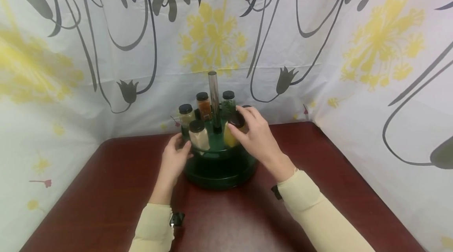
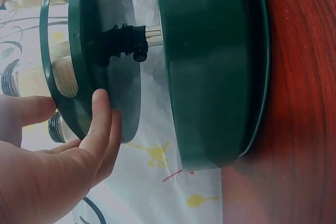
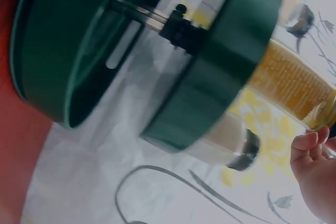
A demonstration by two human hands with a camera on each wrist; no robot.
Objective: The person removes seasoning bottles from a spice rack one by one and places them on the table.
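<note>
A two-tier green spice rack (image 1: 219, 183) with a metal post stands on the table. My left hand (image 1: 174, 160) grips the rim of its upper tier (image 2: 83, 77), thumb on one side and fingers on the other. With my right hand (image 1: 261, 138) I pinch the black lid of a jar of yellow spice (image 3: 294, 82), which stands tilted at the upper tier. Around the post are a jar of pale powder (image 1: 199, 140), a jar of orange-brown spice (image 1: 204, 109) and a jar of green herbs (image 1: 228, 106). Another jar (image 1: 186, 118) stands at the left; one more is mostly hidden behind my right hand.
The dark red wooden table (image 1: 134, 189) reaches back to a white curtain (image 1: 170, 87) with grey and yellow flowers, which also hangs at both sides. Below the upper tier, the rack's wide lower tier (image 2: 215, 77) sits on the tabletop.
</note>
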